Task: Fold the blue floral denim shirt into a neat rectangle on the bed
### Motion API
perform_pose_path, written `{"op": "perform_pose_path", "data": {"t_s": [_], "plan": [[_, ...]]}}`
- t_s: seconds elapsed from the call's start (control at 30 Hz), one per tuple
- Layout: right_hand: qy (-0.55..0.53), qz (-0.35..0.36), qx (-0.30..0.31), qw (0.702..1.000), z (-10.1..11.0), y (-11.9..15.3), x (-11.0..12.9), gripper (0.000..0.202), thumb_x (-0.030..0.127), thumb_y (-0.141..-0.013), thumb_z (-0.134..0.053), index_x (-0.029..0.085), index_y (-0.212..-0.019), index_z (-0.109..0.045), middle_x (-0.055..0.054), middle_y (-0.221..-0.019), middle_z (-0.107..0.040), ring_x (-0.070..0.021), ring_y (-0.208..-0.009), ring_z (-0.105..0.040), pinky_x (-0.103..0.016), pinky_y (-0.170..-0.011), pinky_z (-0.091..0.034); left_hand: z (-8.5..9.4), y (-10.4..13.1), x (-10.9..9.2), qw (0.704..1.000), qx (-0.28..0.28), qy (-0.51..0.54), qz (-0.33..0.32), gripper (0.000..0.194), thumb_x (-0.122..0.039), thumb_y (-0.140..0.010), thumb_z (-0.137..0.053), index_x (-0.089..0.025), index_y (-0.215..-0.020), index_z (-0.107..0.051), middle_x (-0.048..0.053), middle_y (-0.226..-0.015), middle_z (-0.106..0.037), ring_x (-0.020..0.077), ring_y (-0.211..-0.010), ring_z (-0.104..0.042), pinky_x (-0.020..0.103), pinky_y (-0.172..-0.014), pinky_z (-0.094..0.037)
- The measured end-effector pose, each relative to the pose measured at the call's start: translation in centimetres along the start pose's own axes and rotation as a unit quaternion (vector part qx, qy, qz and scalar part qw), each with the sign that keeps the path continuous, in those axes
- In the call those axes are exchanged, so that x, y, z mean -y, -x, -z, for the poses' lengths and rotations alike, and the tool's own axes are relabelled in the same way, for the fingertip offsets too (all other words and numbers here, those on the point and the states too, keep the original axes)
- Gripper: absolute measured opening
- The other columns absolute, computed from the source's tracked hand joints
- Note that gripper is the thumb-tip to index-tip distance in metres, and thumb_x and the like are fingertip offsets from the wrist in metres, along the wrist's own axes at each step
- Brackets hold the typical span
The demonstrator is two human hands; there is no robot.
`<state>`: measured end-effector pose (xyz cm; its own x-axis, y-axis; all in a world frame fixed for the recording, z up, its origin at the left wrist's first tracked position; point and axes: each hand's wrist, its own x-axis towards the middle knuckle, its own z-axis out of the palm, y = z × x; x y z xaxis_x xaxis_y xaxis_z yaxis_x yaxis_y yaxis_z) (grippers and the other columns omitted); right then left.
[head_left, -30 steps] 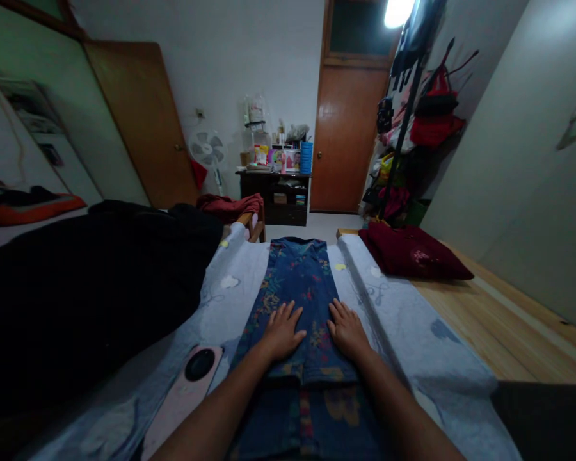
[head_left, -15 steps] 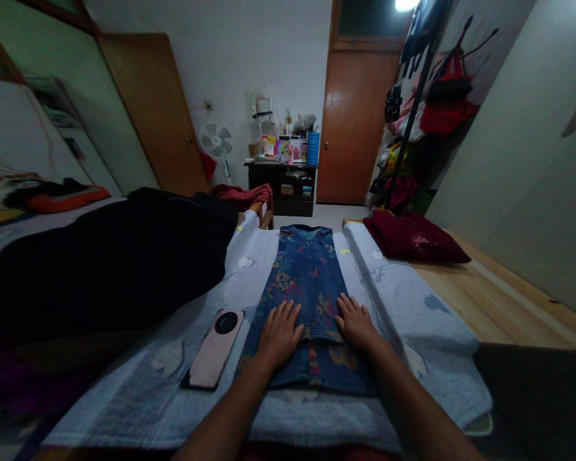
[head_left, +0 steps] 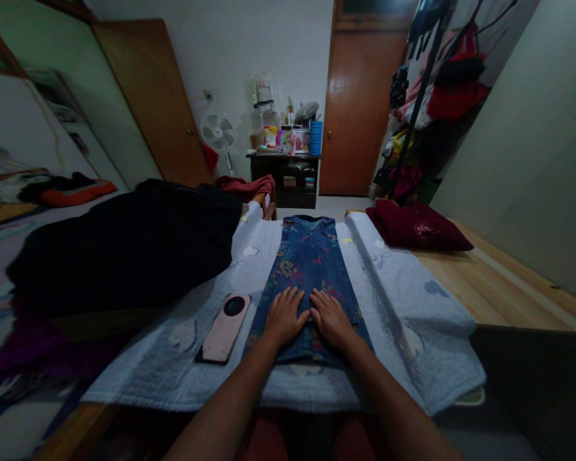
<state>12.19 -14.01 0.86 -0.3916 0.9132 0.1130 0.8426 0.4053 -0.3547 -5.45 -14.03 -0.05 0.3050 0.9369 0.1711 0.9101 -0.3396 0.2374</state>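
Floral garment (head_left: pixel 312 256) covered, ungripped, by flattened left hand (head_left: pixel 286 317) and right hand (head_left: pixel 332 319); judged soft, light; best held by side edges (head_left: pixel 344 275).

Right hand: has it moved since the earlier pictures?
Yes: the right hand has moved left, closer to the pink phone lying on the pale cloth.
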Motion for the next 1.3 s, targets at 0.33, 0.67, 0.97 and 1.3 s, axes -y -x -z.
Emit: {"op": "perform_pose_path", "data": {"t_s": [0.33, 0.67, 0.97, 1.3], "plan": [[0.027, 0.001, -0.003, 1.000, 0.1, 0.7, -0.1, 0.048, 0.035, -0.100, -0.031, 0.021, -0.144, -0.044, -0.005, -0.154, -0.036, -0.0237, -0.142, -0.031, -0.044, -0.116, -0.024, 0.5, -0.1, -0.1, 0.999, 0.011, 0.036, 0.018, 0.051, -0.038, -0.094, -0.045, -0.021, -0.142, -0.044, 0.008, -0.151, -0.042, 0.0242, -0.142, -0.031, 0.045, -0.117, -0.023], [0.035, 0.007, 0.030, 0.999, 0.1, 1.9, -0.2, 0.053, 0.047, -0.099, -0.032, 0.025, -0.148, -0.037, -0.002, -0.158, -0.028, -0.0249, -0.146, -0.021, -0.047, -0.116, -0.020, 0.5, -0.2, 0.1, 0.999, -0.004, 0.039, 0.012, 0.050, -0.040, -0.093, -0.047, -0.021, -0.140, -0.047, 0.007, -0.149, -0.044, 0.0231, -0.141, -0.033, 0.042, -0.117, -0.023], [0.034, 0.001, 0.059, 0.998, 0.7, 3.3, 0.1, 0.059, 0.046, -0.095, -0.042, 0.027, -0.150, -0.032, -0.002, -0.160, -0.022, -0.0254, -0.147, -0.018, -0.049, -0.116, -0.017, 0.7, -0.1, 0.0, 0.999, -0.006, 0.045, 0.016, 0.049, -0.039, -0.093, -0.048, -0.020, -0.139, -0.048, 0.008, -0.149, -0.045, 0.0229, -0.140, -0.034, 0.042, -0.117, -0.024], [0.016, 0.016, 0.057, 0.998, 0.6, 4.1, -0.4, 0.067, 0.051, -0.092, -0.044, 0.025, -0.152, -0.029, -0.006, -0.159, -0.025, -0.0248, -0.147, -0.019, -0.048, -0.117, -0.015, 2.5, 3.5, -0.5, 0.978, 0.121, 0.157, -0.069, 0.069, -0.053, -0.087, -0.056, -0.027, -0.148, -0.036, 0.007, -0.155, -0.035, 0.0267, -0.145, -0.026, 0.052, -0.119, -0.011]]}}
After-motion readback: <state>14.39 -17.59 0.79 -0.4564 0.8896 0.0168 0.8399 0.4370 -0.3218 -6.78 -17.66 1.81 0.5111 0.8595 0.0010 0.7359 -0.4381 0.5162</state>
